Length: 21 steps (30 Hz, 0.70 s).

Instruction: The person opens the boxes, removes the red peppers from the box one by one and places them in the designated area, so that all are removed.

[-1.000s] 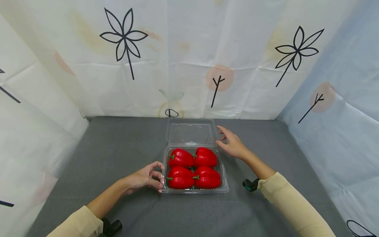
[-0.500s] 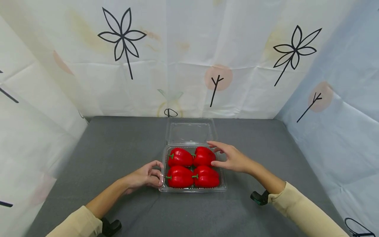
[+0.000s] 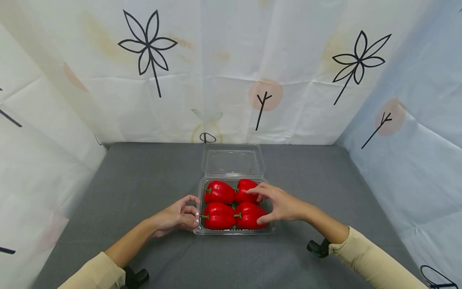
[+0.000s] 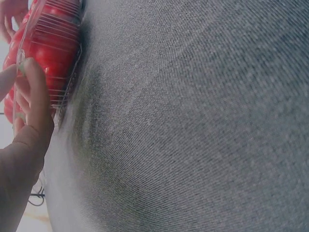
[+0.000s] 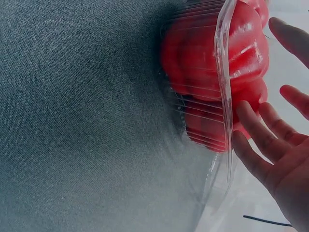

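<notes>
Several red bell peppers with green stems fill a clear plastic clamshell container (image 3: pixel 234 232), two in each row. Its lid (image 3: pixel 232 161) is folded back flat behind it. At the container's left wall, my left hand (image 3: pixel 177 216) pinches the rim between thumb and fingers, as the left wrist view also shows. My right hand (image 3: pixel 286 204) reaches over the right side with fingers spread. Its thumb is by the front right bell pepper (image 3: pixel 248 215) and its fingers overlap the back right bell pepper (image 3: pixel 243 192). In the right wrist view, the fingertips (image 5: pixel 244 108) are right at the rim.
A grey cloth-covered table (image 3: pixel 151 168) lies under everything. Patterned fabric (image 3: pixel 231 80) hangs behind it, with more fabric at both sides. Black cameras (image 3: pixel 317 248) are strapped on both wrists.
My right hand has come from beside the lid, leftward and toward me, to over the right-hand peppers. The left hand has kept its place at the rim.
</notes>
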Each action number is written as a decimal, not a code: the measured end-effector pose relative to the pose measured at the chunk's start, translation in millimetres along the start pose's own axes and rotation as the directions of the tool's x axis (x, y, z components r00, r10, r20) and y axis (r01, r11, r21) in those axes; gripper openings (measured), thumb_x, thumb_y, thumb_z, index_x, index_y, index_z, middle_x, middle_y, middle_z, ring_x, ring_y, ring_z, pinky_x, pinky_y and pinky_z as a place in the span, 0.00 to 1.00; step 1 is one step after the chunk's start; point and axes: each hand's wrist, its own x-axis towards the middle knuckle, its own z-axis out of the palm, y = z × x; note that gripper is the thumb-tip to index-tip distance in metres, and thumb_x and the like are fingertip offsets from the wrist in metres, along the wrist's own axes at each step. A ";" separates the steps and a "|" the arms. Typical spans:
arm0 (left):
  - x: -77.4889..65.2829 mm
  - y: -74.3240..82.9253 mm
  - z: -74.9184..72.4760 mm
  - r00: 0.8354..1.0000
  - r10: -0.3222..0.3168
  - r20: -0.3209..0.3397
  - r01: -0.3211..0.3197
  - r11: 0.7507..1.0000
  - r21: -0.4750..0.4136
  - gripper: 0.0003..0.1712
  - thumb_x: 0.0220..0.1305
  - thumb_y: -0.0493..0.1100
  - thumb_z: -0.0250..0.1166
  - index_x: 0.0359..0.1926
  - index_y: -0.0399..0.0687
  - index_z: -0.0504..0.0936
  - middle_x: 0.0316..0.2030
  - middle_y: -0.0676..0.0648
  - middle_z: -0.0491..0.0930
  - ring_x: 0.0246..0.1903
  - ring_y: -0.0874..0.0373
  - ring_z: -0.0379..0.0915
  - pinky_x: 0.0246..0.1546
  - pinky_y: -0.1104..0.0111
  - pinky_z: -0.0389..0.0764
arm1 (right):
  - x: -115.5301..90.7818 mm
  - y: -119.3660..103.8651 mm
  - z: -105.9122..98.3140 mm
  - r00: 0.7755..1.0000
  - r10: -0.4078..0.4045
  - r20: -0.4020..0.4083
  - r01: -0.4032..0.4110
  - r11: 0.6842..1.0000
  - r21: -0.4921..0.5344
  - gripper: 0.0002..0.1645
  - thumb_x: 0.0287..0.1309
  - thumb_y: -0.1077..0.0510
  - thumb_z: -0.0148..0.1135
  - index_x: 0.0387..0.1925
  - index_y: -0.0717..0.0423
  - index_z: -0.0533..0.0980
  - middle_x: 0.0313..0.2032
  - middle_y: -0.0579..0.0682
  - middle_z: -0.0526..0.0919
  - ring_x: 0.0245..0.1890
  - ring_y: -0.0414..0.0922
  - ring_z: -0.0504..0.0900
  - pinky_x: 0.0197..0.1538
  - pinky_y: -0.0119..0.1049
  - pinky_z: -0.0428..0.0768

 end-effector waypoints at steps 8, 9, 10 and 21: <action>2.2 -3.0 0.5 1.000 0.019 0.021 -0.017 0.998 -0.057 0.33 0.61 0.29 0.65 0.61 0.40 0.55 0.35 0.48 0.76 0.32 0.55 0.79 0.41 0.60 0.85 | 3.2 -2.9 11.3 0.999 0.034 0.008 -0.031 0.980 -0.197 0.44 0.45 0.46 0.79 0.65 0.49 0.72 0.50 0.44 0.74 0.47 0.43 0.76 0.45 0.40 0.79; 2.3 -3.5 0.4 1.000 0.020 0.022 -0.019 0.998 -0.063 0.33 0.61 0.29 0.65 0.61 0.40 0.55 0.35 0.48 0.76 0.32 0.55 0.79 0.40 0.60 0.85 | 3.8 -3.6 12.3 0.999 0.037 0.005 -0.035 0.976 -0.215 0.46 0.44 0.45 0.79 0.65 0.49 0.72 0.50 0.44 0.73 0.46 0.43 0.76 0.44 0.38 0.78; 2.2 -3.7 0.4 0.999 0.022 0.023 -0.020 0.998 -0.067 0.33 0.61 0.29 0.64 0.60 0.40 0.55 0.35 0.48 0.76 0.32 0.55 0.79 0.40 0.59 0.86 | 4.5 -4.1 13.4 0.999 0.039 0.003 -0.037 0.972 -0.232 0.47 0.43 0.44 0.80 0.66 0.49 0.72 0.49 0.43 0.72 0.45 0.43 0.75 0.43 0.37 0.78; 2.3 -3.8 1.5 0.999 0.023 0.028 -0.021 0.997 -0.069 0.35 0.61 0.30 0.66 0.61 0.40 0.53 0.35 0.48 0.75 0.31 0.55 0.79 0.41 0.57 0.86 | 9.2 -4.7 15.9 1.000 0.022 -0.003 -0.022 0.967 -0.253 0.49 0.39 0.42 0.81 0.64 0.50 0.74 0.47 0.44 0.69 0.45 0.43 0.71 0.40 0.32 0.76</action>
